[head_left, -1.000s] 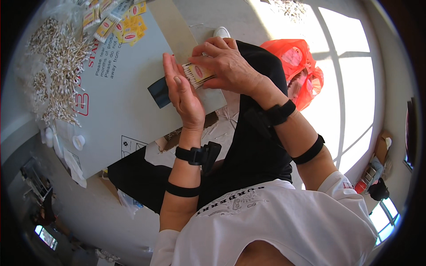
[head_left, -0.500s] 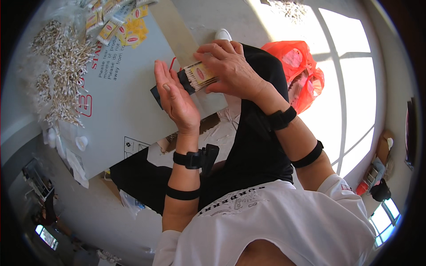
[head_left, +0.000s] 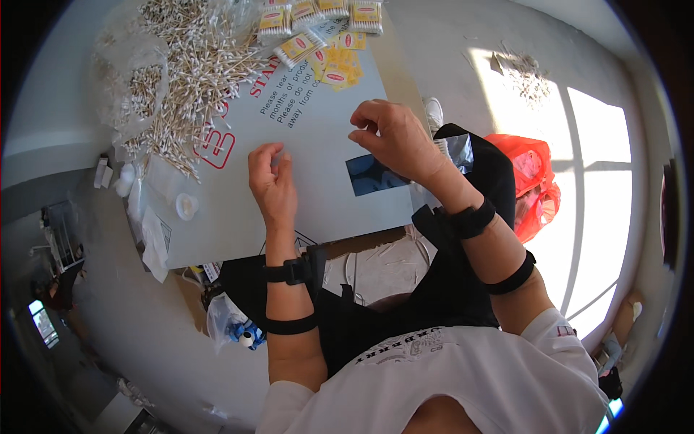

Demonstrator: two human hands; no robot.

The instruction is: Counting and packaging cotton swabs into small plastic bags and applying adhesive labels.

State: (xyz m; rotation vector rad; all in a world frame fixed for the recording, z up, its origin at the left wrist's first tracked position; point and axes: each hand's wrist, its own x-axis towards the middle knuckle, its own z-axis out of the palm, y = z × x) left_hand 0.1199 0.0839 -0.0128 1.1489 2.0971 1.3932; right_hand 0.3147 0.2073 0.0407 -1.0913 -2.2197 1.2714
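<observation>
My right hand (head_left: 394, 137) hovers over the grey board (head_left: 318, 210), fingers curled and pinched. A clear pack of cotton swabs (head_left: 450, 150) pokes out from under its palm near the wrist; most of the pack is hidden. My left hand (head_left: 271, 184) is a short way to the left, fingers loosely bent and apart, holding nothing, just above the board. A dark blue rectangle (head_left: 370, 177) lies on the board between the hands, partly under my right hand.
A heap of loose cotton swabs (head_left: 181, 79) covers the board's far left. Filled swab packs with yellow labels (head_left: 318, 22) lie at the far edge. An orange plastic bag (head_left: 531, 181) sits on the floor to the right. Clear bags (head_left: 152, 217) hang at the board's left edge.
The hands were together, both on the swab pack. They have since come apart: the left hand let go and moved left, the right hand lowered toward the board.
</observation>
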